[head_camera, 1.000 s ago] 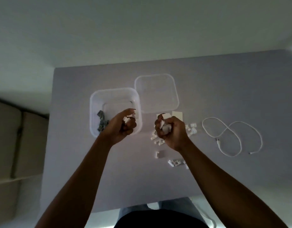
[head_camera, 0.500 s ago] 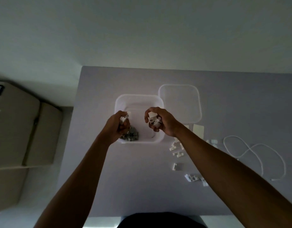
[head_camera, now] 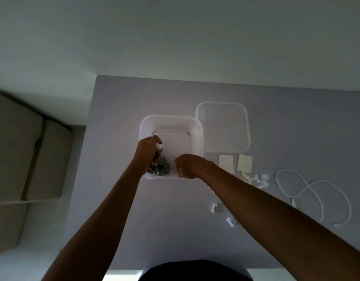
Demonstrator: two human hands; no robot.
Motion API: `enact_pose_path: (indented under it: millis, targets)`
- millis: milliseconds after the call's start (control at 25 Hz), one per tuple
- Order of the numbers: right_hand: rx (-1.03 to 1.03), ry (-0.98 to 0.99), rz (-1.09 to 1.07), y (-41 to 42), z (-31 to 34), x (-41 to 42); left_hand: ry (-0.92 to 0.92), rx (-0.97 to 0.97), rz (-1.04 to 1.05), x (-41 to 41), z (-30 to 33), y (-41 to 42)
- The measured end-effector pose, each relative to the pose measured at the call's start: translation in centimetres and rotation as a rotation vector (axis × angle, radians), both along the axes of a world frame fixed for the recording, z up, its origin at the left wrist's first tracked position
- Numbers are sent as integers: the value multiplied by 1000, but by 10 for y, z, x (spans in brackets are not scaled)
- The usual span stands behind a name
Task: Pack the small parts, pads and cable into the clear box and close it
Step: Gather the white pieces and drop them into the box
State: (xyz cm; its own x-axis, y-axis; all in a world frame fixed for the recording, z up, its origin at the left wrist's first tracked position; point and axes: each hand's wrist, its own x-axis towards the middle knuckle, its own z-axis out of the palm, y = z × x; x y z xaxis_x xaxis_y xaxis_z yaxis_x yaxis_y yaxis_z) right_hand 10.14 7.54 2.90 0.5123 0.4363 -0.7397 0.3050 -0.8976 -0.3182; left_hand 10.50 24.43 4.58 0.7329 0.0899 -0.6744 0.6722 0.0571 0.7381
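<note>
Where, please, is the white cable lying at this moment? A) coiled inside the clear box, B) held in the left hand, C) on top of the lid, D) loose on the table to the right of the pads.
D: the white cable lies in loose loops on the table, right of the two pads and outside the clear box.

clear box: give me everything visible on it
The clear box is a translucent, plastic-looking tub, square with rounded corners, open-topped, upright on the grey table. Grey small parts are heaped in its near-left corner. Its lid lies flat alongside at right. The left hand, holding white parts, and the right hand are over it.
</note>
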Motion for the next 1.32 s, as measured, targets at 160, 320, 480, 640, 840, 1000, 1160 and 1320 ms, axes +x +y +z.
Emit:
enact_pose_path:
  millis: [160,320,480,640,840,1000,1160,1320]
  targets:
    - [32,-52,-25,-8,-1,-7,-47,203,-115,5,-8,-16]
    - [169,-34,-215,-27,1,-21,-98,417,-208,8,-16,-32]
    - [485,-348,-535,-62,25,-49,-166,595,-505,-1,-27,-53]
    - [543,-597,-901,-111,21,-75,-307,723,-801,-16,-36,-76]
    - [202,-763,-1196,-191,-11,-100,-336,870,-863,-27,-37,-88]
    - [-14,-607,-1075,-238,-38,-112,-344,963,-824,-38,-35,-98]
    - [-65,-499,-926,-261,-57,-115,-323,1062,-787,-44,-23,-109]
    - [35,-552,-982,-271,-56,-128,-509,1038,-563,-54,8,-146]
